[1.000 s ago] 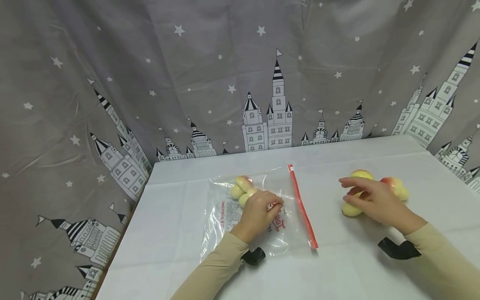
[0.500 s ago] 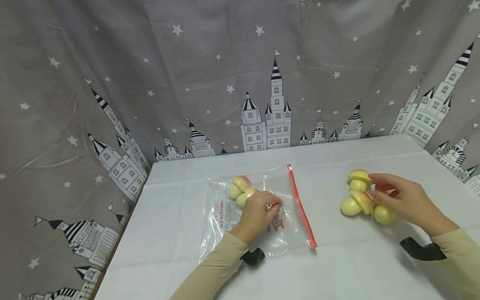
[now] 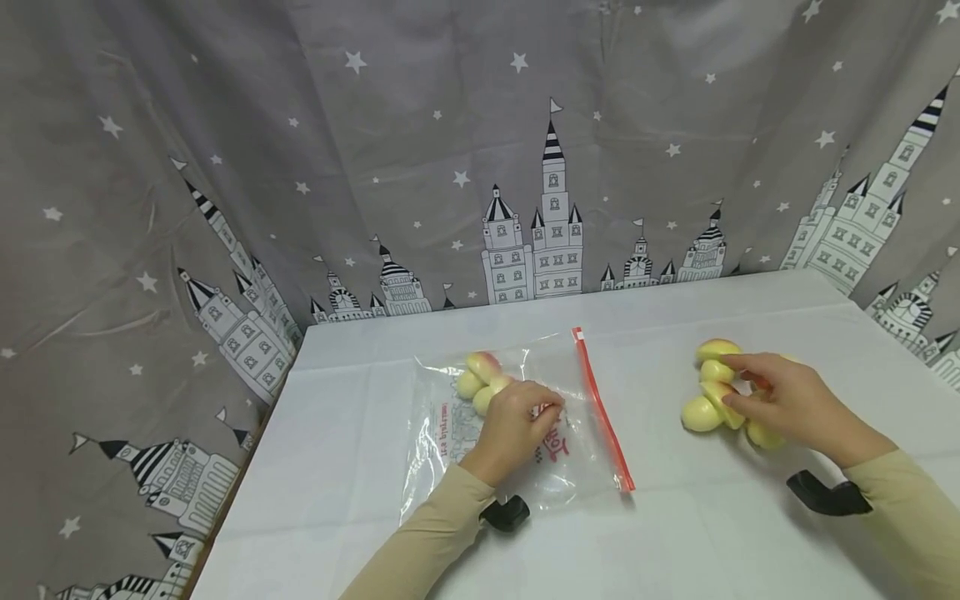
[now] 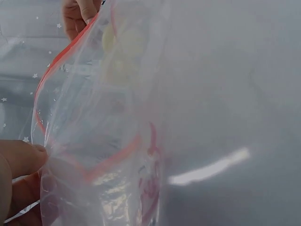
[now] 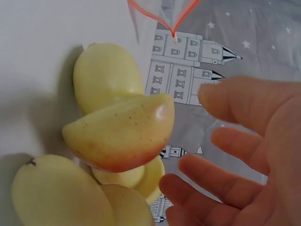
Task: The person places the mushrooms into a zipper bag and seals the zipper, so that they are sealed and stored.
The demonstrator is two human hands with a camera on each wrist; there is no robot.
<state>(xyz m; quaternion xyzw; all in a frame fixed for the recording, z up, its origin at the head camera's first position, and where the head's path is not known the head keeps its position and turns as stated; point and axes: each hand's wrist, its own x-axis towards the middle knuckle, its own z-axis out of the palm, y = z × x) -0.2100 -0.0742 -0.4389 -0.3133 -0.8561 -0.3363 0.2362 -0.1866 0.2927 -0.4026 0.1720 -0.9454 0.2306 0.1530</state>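
Since half a second earlier, the person's right hand (image 3: 795,408) has shifted slightly left, over a cluster of glossy yellow, red-blushed fruit pieces (image 3: 701,414); its thumb and fingers are spread, gripping nothing. Their left hand (image 3: 513,429) pinches a clear plastic bag with a red zip edge (image 3: 573,375), lying on the white-covered worktop (image 3: 352,475). Work looks partly done: several similar fruit pieces (image 3: 483,365) appear to be inside the bag, while the cluster remains outside. Hands cover parts of both groups, making exact counts uncertain; the left wrist view is hazy through plastic.
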